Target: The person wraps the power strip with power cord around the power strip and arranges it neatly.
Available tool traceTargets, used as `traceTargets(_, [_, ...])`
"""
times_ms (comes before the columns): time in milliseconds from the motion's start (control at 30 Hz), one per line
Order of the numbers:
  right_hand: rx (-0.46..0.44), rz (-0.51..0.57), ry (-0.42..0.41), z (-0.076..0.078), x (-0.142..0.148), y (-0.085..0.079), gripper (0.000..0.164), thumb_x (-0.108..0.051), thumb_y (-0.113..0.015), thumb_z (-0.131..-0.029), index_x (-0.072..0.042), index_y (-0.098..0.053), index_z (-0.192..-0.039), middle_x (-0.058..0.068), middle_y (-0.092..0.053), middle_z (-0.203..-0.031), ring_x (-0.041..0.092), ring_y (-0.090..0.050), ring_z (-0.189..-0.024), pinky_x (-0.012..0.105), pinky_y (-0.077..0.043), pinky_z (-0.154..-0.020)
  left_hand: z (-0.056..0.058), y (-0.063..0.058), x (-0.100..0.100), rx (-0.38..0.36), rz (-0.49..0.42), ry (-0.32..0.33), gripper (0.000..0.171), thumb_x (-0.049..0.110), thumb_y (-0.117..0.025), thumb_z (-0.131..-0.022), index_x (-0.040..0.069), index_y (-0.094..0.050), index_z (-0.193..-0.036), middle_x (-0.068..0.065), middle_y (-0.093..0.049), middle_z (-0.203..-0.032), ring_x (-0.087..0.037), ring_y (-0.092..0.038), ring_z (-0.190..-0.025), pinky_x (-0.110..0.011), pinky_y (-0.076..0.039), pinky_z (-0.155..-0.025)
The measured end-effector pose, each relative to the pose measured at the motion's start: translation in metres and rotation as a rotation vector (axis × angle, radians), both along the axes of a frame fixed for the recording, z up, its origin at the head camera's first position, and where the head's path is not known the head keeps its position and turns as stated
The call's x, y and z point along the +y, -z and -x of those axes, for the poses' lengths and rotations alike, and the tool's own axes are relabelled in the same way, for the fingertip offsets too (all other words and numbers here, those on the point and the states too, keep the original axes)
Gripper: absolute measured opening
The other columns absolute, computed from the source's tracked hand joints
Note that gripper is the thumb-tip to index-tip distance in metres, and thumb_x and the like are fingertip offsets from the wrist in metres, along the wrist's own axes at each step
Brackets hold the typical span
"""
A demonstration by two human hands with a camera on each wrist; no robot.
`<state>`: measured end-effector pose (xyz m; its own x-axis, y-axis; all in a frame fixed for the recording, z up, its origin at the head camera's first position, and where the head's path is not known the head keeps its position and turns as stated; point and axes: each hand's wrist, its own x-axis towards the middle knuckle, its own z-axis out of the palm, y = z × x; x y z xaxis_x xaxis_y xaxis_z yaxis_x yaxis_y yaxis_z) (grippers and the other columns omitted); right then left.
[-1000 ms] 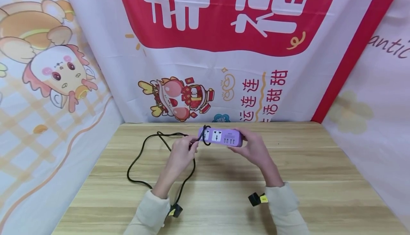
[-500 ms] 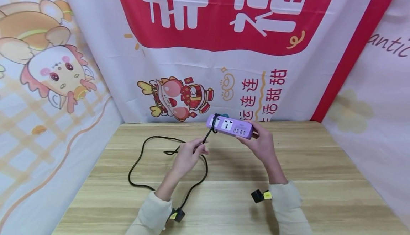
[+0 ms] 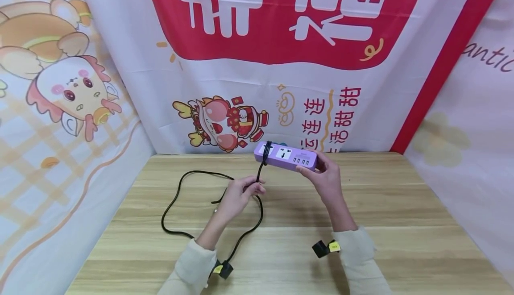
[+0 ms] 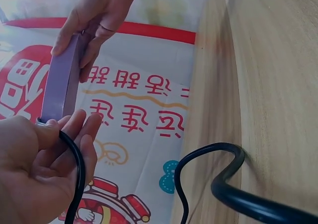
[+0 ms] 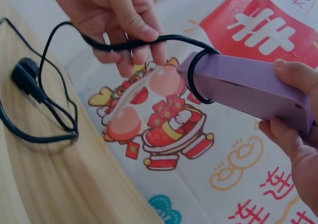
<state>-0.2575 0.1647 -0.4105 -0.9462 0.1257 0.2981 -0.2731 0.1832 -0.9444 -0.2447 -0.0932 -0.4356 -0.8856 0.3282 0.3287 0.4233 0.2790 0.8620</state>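
Observation:
My right hand [image 3: 327, 176] grips one end of a purple power strip [image 3: 291, 157], held in the air with its white sockets and USB ports facing me in the head view. Black cord [image 3: 266, 153] is wound around the strip's other end. From there it runs down to my left hand [image 3: 241, 194], which pinches it between thumb and fingers. In the right wrist view, the cord [image 5: 174, 37] passes across the left fingers, and the strip's plain purple underside [image 5: 243, 85] shows. The left wrist view shows the cord [image 4: 79, 169] trailing down over the left palm.
The rest of the cord [image 3: 162, 219] lies in a wide loop on the wooden table [image 3: 401, 223]. A black plug [image 5: 26, 77] rests on the wood in the right wrist view. Behind the table hangs a printed cloth [image 3: 237, 78], with more cloth at both sides.
The strip and my right hand have shifted right and slightly up. My left hand has moved down and right, away from the strip, and the cord now sits more snugly around its end.

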Motion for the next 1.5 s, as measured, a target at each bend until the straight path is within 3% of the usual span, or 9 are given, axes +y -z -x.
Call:
traceTargets(233, [-0.084,0.124,0.000,0.003,-0.005,0.003,0.061,-0.016,-0.085,-0.079,-0.009,-0.060,-0.135,0.014,-0.063,-0.126,0.016,-0.062,-0.107,0.018,-0.056,-0.086,0.003,0.000,-0.004,-0.055,-0.010,0.066,0.021,0.005,-0.051,-0.102,-0.002,-0.067,-0.113,-0.017,-0.074,-0.094,-0.025,-0.074,-0.090,-0.039,-0.060,-0.086])
traceTargets(433, [-0.129,0.187,0.016,0.005,-0.010,0.006,0.059,-0.020,-0.083,-0.081,-0.010,-0.060,-0.135,0.013,-0.062,-0.126,0.015,-0.062,-0.107,0.018,-0.055,-0.089,0.001,-0.001,-0.005,-0.046,0.056,0.103,0.019,0.003,-0.048,-0.103,-0.003,-0.065,-0.109,-0.016,-0.073,-0.092,-0.032,-0.073,-0.091,-0.027,-0.060,-0.084])
traceTargets(633, [-0.165,0.292,0.021,0.007,-0.013,0.008,0.061,-0.015,-0.082,-0.082,-0.008,-0.058,-0.137,0.014,-0.061,-0.129,0.016,-0.063,-0.108,0.020,-0.055,-0.092,0.000,0.001,-0.001,-0.098,0.040,0.173,0.019,0.000,-0.044,-0.104,-0.006,-0.061,-0.107,-0.022,-0.069,-0.090,-0.032,-0.073,-0.085,-0.033,-0.061,-0.081])
traceTargets(767, [-0.216,0.367,-0.006,0.008,-0.016,0.009,0.063,-0.008,-0.079,-0.083,-0.007,-0.054,-0.141,0.015,-0.060,-0.134,0.017,-0.063,-0.112,0.021,-0.054,-0.094,0.000,0.003,0.001,-0.092,0.039,0.164,0.020,0.002,-0.045,-0.104,-0.007,-0.062,-0.110,-0.021,-0.069,-0.087,-0.030,-0.071,-0.076,-0.039,-0.062,-0.072])
traceTargets(967, [-0.246,0.430,-0.037,0.006,-0.018,0.005,0.062,-0.004,-0.075,-0.084,-0.007,-0.053,-0.141,0.014,-0.058,-0.134,0.019,-0.062,-0.116,0.022,-0.053,-0.096,0.003,0.006,-0.001,-0.059,0.074,0.112,0.023,0.008,-0.047,-0.105,-0.004,-0.066,-0.105,-0.020,-0.067,-0.081,-0.030,-0.064,-0.066,-0.024,-0.054,-0.057])
traceTargets(1100, [-0.257,0.453,-0.092,0.002,-0.018,-0.001,0.062,-0.003,-0.073,-0.086,-0.007,-0.050,-0.144,0.012,-0.055,-0.135,0.018,-0.060,-0.117,0.023,-0.053,-0.097,0.007,0.008,-0.005,-0.098,0.085,0.102,0.027,0.009,-0.047,-0.105,-0.005,-0.069,-0.101,-0.023,-0.065,-0.077,-0.028,-0.060,-0.065,-0.025,-0.051,-0.056])
traceTargets(1233, [-0.258,0.465,-0.156,-0.002,-0.017,-0.004,0.063,-0.001,-0.071,-0.087,-0.007,-0.047,-0.146,0.011,-0.053,-0.136,0.018,-0.058,-0.118,0.024,-0.052,-0.099,0.013,0.011,-0.012,-0.082,0.100,0.107,0.027,0.006,-0.047,-0.104,-0.007,-0.070,-0.097,-0.022,-0.064,-0.074,-0.021,-0.057,-0.063,-0.029,-0.050,-0.055])
traceTargets(1367, [-0.231,0.453,-0.230,-0.004,-0.017,-0.005,0.061,-0.001,-0.071,-0.087,-0.004,-0.048,-0.144,0.009,-0.054,-0.134,0.019,-0.058,-0.119,0.026,-0.053,-0.099,0.019,0.012,-0.017,-0.056,0.113,0.095,0.026,0.002,-0.048,-0.102,-0.002,-0.071,-0.091,-0.017,-0.062,-0.073,-0.010,-0.053,-0.060,-0.020,-0.046,-0.056])
traceTargets(1500, [-0.197,0.434,-0.298,-0.005,-0.018,-0.005,0.061,0.002,-0.071,-0.086,0.002,-0.048,-0.143,0.007,-0.058,-0.127,0.017,-0.060,-0.113,0.026,-0.054,-0.097,0.023,0.011,-0.020,-0.086,0.092,0.053,0.023,-0.001,-0.052,-0.099,0.002,-0.071,-0.088,-0.013,-0.061,-0.072,-0.006,-0.050,-0.060,-0.018,-0.042,-0.055])
